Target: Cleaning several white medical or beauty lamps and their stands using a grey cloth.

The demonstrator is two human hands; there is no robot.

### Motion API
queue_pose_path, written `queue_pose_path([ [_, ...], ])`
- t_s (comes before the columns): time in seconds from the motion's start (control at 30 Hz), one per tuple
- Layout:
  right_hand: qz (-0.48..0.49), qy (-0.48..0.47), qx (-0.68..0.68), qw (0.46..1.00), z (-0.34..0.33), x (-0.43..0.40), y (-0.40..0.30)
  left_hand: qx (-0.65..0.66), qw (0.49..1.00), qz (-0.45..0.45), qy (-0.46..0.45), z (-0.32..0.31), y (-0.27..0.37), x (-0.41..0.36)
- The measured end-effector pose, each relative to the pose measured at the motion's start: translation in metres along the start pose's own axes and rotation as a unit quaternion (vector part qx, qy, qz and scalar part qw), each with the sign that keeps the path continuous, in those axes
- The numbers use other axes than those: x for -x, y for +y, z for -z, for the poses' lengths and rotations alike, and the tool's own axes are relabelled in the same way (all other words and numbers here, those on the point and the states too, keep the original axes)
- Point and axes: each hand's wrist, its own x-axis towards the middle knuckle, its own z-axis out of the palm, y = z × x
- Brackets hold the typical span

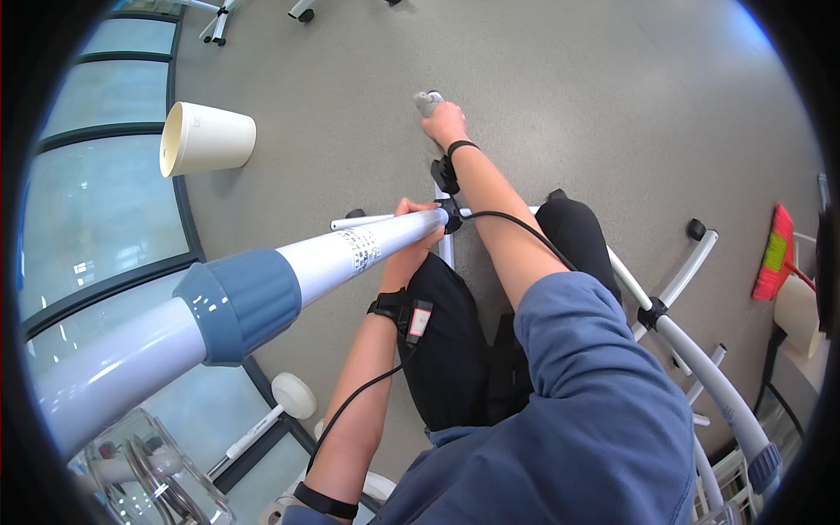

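A white pole stand rises toward me at the left, its pole (331, 246) bearing printed writing and a blue-grey ribbed collar (246, 305). Low on the pole, just by the black hub (451, 216), my left hand (419, 226) is wrapped around it. White legs (364, 222) spread from the hub over the floor. Farther out, my right hand (446, 123) grips a grey cloth (428, 102) around the far leg's end, which the hand and cloth mostly hide. Each wrist wears a black strap with a small device and cable.
A cream bin (213, 139) lies on its side by the glass panels (108, 190). Behind my right side stands another white wheeled stand (705, 364). A red and yellow broom head (774, 252) is at the far right. At lower left is a clear plastic box (157, 472).
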Motion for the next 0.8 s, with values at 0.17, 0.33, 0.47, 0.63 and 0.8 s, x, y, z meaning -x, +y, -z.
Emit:
queue_pose_path([
  [0.17,0.013,-0.049,0.020,0.998,0.000,0.024,0.009,-0.059,0.998,-0.024,0.007,0.003,-0.003,-0.002],
  [0.33,0.034,-0.147,-0.077,0.986,-0.012,0.094,0.027,0.048,0.998,0.003,0.047,0.010,-0.005,-0.001],
  [0.47,0.031,-0.152,0.017,0.988,0.011,0.105,0.052,0.027,0.999,0.001,0.028,-0.001,-0.001,-0.009],
  [0.63,0.262,-0.049,0.153,0.951,0.022,0.157,0.065,-0.060,0.997,-0.010,0.053,0.025,-0.002,0.000],
  [0.8,0.258,-0.015,0.145,0.955,0.032,0.153,0.075,-0.031,0.998,0.014,0.060,0.003,-0.001,-0.004],
])
